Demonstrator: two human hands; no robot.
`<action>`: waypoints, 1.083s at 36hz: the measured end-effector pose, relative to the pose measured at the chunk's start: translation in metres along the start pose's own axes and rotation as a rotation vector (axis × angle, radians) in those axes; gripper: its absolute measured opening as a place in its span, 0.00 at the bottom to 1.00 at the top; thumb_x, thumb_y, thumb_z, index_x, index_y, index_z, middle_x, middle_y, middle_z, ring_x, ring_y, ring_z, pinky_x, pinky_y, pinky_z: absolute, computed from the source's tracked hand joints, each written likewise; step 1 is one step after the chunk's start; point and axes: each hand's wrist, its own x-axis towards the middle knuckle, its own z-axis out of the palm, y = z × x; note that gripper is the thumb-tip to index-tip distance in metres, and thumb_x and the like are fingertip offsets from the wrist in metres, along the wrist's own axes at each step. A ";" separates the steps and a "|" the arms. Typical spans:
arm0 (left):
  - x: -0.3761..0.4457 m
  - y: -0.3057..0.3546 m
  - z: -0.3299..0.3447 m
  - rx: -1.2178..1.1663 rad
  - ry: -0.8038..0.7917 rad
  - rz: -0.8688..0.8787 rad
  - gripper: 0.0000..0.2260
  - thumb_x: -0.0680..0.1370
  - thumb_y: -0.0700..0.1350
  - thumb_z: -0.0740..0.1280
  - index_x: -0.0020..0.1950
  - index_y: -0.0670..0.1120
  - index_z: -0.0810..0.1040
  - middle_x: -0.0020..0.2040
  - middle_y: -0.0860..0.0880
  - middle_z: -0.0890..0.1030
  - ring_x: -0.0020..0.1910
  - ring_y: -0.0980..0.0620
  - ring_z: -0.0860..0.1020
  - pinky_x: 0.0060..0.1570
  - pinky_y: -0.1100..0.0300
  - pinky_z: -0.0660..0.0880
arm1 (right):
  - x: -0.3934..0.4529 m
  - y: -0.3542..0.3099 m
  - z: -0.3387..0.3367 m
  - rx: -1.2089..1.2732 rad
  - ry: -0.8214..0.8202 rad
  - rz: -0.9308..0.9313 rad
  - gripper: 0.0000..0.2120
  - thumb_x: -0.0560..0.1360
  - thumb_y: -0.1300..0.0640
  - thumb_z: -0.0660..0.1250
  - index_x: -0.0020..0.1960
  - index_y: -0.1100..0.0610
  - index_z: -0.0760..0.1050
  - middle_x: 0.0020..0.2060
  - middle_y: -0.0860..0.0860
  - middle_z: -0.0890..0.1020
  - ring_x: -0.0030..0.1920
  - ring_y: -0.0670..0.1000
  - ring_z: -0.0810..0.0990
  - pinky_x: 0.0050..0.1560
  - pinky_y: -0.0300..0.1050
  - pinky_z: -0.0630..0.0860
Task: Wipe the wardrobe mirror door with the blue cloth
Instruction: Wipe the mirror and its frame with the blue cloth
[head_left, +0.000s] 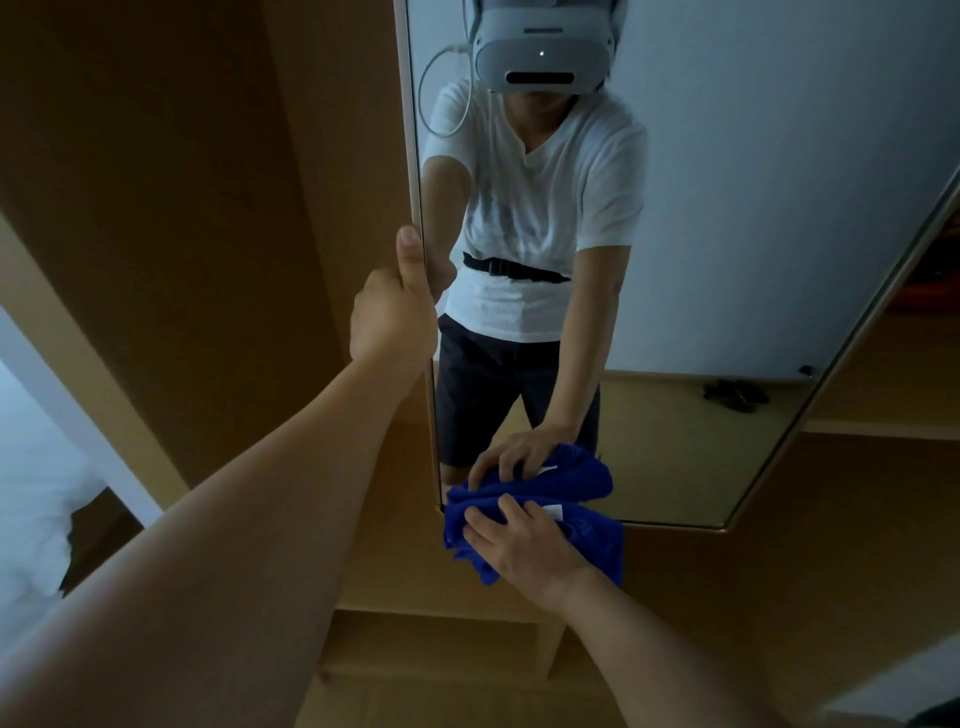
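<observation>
The wardrobe mirror door (727, 234) stands open in front of me, its pale frame running down the left edge. My left hand (395, 312) grips that left edge, thumb up along the frame. My right hand (519, 540) holds the bunched blue cloth (592, 535) and presses it against the mirror's bottom left corner. The glass reflects a person in a white T-shirt and dark shorts, with the cloth and hand doubled in it.
Brown wardrobe panels (182, 182) fill the left side. Light wooden shelves (883, 374) sit to the right behind the door, and a wooden ledge (441, 623) runs below the mirror. A white bed (31, 493) shows at the far left.
</observation>
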 end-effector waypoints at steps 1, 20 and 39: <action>0.000 0.000 0.000 0.005 0.003 -0.001 0.23 0.77 0.66 0.42 0.36 0.54 0.66 0.35 0.50 0.76 0.35 0.53 0.77 0.31 0.59 0.70 | -0.004 0.003 0.001 -0.003 -0.002 0.002 0.26 0.60 0.56 0.78 0.58 0.51 0.78 0.60 0.48 0.77 0.47 0.53 0.78 0.41 0.46 0.78; 0.000 0.001 0.004 0.026 0.051 -0.029 0.23 0.77 0.66 0.42 0.40 0.52 0.68 0.37 0.51 0.75 0.38 0.53 0.77 0.38 0.56 0.75 | 0.021 -0.015 -0.004 0.050 -0.048 -0.060 0.22 0.70 0.59 0.70 0.63 0.55 0.73 0.65 0.52 0.71 0.54 0.56 0.75 0.46 0.48 0.76; 0.006 0.001 0.007 -0.029 0.075 -0.021 0.30 0.79 0.63 0.43 0.53 0.43 0.76 0.43 0.47 0.78 0.37 0.56 0.74 0.32 0.63 0.67 | -0.037 0.041 0.016 0.062 0.019 -0.047 0.23 0.65 0.57 0.75 0.59 0.51 0.77 0.59 0.49 0.77 0.47 0.53 0.78 0.39 0.45 0.79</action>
